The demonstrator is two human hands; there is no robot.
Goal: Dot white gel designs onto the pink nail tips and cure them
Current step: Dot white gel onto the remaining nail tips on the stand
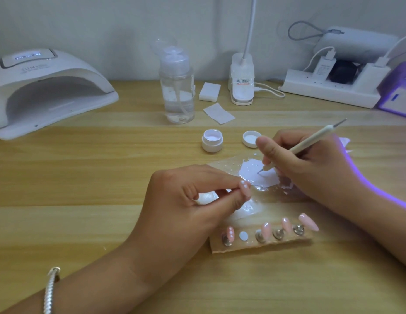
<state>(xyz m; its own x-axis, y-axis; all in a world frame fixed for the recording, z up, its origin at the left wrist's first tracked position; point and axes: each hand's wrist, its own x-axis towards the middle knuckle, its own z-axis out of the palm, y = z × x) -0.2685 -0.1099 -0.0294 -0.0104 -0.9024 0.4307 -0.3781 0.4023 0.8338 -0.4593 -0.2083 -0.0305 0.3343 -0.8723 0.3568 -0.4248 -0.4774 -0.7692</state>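
My left hand (193, 200) pinches a pink nail tip (245, 188) that carries a few white dots, held just left of a puddle of white gel (249, 169) on a clear sheet. My right hand (310, 164) grips a white dotting tool (310, 141) like a pen, its metal point touching the gel puddle. Below them a cardboard strip (265, 244) carries several pink nail tips on metal stands; the leftmost one (230, 232) has white dots, and the far right one (308, 222) is plain. An open white gel pot (212, 140) stands beyond, its lid (250, 138) beside it.
A white curing lamp (45, 91) stands at the back left. A clear pump bottle (177, 87), white pads (209, 91), a desk lamp base (241, 85) and a power strip (329, 87) line the back. A purple-lit device (399, 96) glows at the right edge.
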